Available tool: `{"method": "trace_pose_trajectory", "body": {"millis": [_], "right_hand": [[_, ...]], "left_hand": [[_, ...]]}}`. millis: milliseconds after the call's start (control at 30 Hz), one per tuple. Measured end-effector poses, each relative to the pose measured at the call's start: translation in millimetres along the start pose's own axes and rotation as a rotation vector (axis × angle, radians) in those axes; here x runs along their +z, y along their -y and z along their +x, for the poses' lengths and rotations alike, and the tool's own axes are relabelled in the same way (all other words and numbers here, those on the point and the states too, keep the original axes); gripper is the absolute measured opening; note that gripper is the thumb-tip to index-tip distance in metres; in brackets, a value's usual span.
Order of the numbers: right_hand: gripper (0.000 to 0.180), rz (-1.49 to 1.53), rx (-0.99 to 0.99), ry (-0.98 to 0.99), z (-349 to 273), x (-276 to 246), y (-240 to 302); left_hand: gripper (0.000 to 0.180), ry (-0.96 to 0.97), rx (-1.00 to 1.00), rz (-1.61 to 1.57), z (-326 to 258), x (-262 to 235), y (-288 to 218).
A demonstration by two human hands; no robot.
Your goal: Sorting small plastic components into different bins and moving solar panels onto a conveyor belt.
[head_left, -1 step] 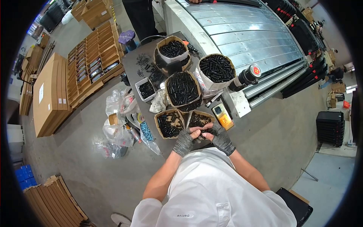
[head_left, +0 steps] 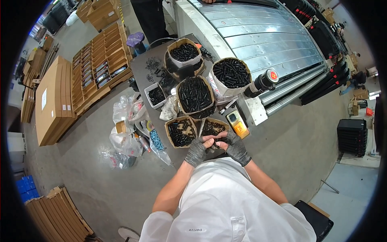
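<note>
My left hand [head_left: 197,151], in a grey fingerless glove, meets my right hand [head_left: 234,147], gloved alike, at the near edge of the dark table. The thumbs and fingers of both are pinched close together. Whatever lies between them is small and partly covered, so I cannot make it out. Just beyond the fingers stands a cardboard box of small dark rings [head_left: 213,127]. Left of it is a cardboard box of black bolts [head_left: 180,132], only part filled. Farther back, a fuller box of black bolts [head_left: 195,96] sits behind both.
A white bucket of black bolts [head_left: 230,74] and a yellow phone-like device [head_left: 238,125] stand to the right. A small white tray [head_left: 155,96] and a crumpled cloth [head_left: 169,109] lie left. Beyond are a metal-topped conveyor [head_left: 270,34] and a cardboard divider tray [head_left: 100,60].
</note>
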State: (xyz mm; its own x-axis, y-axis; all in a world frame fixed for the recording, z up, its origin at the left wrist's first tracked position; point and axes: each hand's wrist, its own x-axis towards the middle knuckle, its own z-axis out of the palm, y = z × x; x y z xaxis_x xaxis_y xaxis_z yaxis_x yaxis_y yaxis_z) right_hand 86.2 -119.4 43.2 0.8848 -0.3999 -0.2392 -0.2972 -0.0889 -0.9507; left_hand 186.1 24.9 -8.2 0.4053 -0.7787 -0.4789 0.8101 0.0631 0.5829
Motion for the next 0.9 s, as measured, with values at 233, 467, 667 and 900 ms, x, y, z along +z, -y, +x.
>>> {"method": "trace_pose_trajectory", "body": {"millis": [233,467,667,900], "right_hand": [[0.024,-0.308,-0.288,-0.046,-2.5,4.8,26.2],[0.023,-0.315,-0.351,-0.080,-4.6,3.2,19.6],[0.022,-0.319,-0.242,-0.141,-11.5,-0.7,13.9],[0.022,-0.649,-0.197,-0.057,5.8,-11.2,-48.4]], "left_hand": [[0.035,0.040,-0.027,-0.035,1.3,-2.2,-0.9],[0.037,0.064,-0.038,-0.066,2.1,-7.0,0.9],[0.028,0.044,-0.044,-0.176,3.1,-13.6,5.7],[0.028,-0.069,0.033,-0.269,-4.7,-32.9,-0.4]]}}
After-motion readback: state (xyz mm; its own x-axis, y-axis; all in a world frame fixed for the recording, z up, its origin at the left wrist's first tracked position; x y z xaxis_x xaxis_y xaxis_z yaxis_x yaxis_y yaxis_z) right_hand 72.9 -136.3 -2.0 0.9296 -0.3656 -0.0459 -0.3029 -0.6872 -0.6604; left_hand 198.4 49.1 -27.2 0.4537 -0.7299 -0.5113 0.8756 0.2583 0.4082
